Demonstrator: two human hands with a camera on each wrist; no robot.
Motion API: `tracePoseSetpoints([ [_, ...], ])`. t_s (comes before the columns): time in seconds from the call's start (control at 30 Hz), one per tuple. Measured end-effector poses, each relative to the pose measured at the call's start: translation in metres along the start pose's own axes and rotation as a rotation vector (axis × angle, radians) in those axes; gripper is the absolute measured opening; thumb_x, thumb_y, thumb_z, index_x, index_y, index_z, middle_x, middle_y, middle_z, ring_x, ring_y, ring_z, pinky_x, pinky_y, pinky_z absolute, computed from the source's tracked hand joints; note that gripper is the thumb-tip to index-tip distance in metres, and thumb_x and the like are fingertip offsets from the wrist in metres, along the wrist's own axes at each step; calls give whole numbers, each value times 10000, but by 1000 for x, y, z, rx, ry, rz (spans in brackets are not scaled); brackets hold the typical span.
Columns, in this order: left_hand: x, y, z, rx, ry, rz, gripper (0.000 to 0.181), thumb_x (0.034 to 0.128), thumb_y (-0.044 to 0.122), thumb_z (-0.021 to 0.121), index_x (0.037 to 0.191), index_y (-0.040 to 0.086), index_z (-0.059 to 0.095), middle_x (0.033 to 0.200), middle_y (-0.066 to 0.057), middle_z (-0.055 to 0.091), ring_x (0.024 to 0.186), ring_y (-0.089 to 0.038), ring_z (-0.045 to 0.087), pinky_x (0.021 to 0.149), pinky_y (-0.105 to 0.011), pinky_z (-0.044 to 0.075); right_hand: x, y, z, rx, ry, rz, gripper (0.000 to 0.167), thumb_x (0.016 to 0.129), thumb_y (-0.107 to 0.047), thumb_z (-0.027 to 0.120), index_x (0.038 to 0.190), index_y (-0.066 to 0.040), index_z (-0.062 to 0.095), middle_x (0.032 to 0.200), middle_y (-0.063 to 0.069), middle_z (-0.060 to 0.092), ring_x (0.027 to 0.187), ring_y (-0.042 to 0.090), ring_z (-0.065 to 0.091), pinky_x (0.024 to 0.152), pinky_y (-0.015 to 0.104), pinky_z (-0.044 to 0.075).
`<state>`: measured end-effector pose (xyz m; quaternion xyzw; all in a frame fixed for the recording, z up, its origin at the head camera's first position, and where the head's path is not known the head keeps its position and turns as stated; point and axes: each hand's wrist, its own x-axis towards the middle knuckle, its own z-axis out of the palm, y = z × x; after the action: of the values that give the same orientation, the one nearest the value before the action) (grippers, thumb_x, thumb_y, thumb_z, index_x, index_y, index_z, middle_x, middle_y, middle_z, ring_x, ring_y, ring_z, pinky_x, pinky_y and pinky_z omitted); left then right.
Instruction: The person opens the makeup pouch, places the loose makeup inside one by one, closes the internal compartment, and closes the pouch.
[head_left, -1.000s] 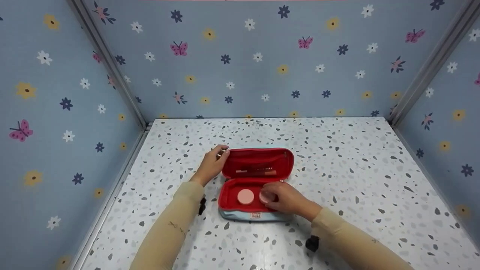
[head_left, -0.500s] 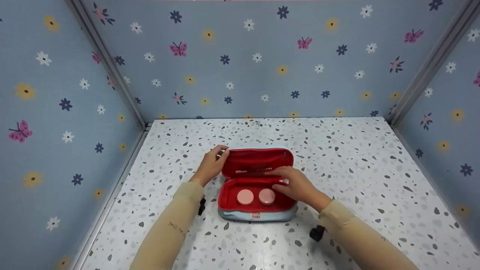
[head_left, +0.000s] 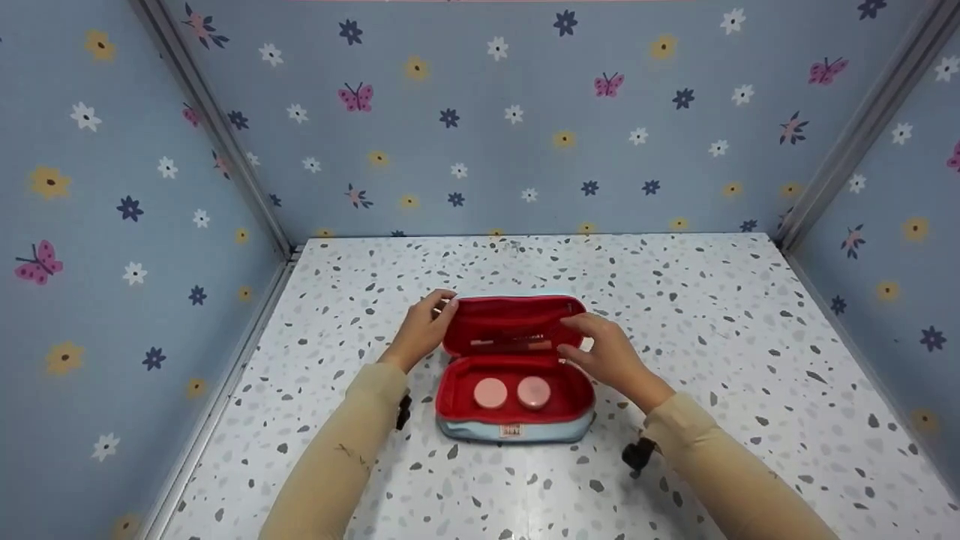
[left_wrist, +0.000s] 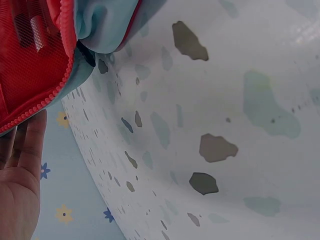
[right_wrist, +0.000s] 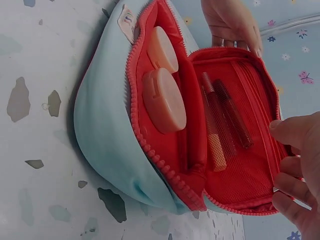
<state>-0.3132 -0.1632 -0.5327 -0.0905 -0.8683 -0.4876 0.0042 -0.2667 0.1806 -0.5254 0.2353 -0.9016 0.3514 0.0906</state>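
A light-blue zip pouch with red lining lies open on the table, its lid raised at the back. Two round pink compacts sit side by side in the base. Slim tubes lie behind red mesh inside the lid. My left hand holds the lid's left edge, its fingers partly hidden behind the lid. My right hand is at the lid's right end, fingers spread and slightly bent, fingertips in front of the lid's rim, with nothing held.
The white speckled tabletop extends around the pouch. Blue flowered panels enclose it at the back and both sides, with grey metal posts at the corners. A black device is worn at the right wrist.
My right hand has let go of the right compact, leaving it in the base, and has moved up and right to the lid's right end. The left hand stays on the lid.
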Motion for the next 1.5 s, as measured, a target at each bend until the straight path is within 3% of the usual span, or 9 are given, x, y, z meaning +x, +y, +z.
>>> tracePoseSetpoints([
  [0.3, 0, 1, -1, 2, -8, -26, 434, 1162, 339, 507, 1474, 59, 619, 1280, -169, 737, 1104, -294, 741, 1008, -477, 618, 6, 5, 12, 22, 131, 120, 433, 948, -48, 830, 1350, 50, 702, 1182, 212, 774, 1012, 333, 742, 906, 506, 634],
  [0.6, 2, 2, -1, -1, -13, -10, 403, 1161, 336, 513, 1451, 84, 635, 1265, -162, 743, 1099, -289, 750, 1005, -472, 619, 15, 6, 22, 52, 263, 159, 387, 935, 13, 805, 1300, 98, 709, 1163, 249, 775, 965, 350, 758, 874, 514, 640],
  [0.8, 2, 3, -3, 3, -29, -14, 406, 1160, 341, 517, 1461, 93, 631, 1262, -156, 741, 1117, -290, 742, 1023, -476, 610, 21, 5, 27, 35, 296, 173, 361, 941, 11, 790, 1283, 105, 719, 1088, 237, 781, 938, 344, 762, 849, 504, 638],
  [1.3, 2, 5, -2, -10, -31, -8, 408, 1162, 348, 514, 1458, 93, 631, 1250, -151, 740, 1118, -284, 746, 1011, -470, 620, 37, 1, 33, 42, 326, 343, 300, 994, -49, 746, 1265, 79, 748, 1107, 239, 792, 996, 351, 760, 918, 485, 634],
  [1.5, 0, 3, -1, -13, -25, 1, 411, 1163, 354, 512, 1448, 87, 636, 1256, -153, 741, 1112, -287, 740, 1004, -474, 618, 43, 4, 40, 18, 393, 343, 240, 972, -29, 760, 1184, 82, 777, 1067, 249, 800, 988, 377, 771, 919, 505, 633],
])
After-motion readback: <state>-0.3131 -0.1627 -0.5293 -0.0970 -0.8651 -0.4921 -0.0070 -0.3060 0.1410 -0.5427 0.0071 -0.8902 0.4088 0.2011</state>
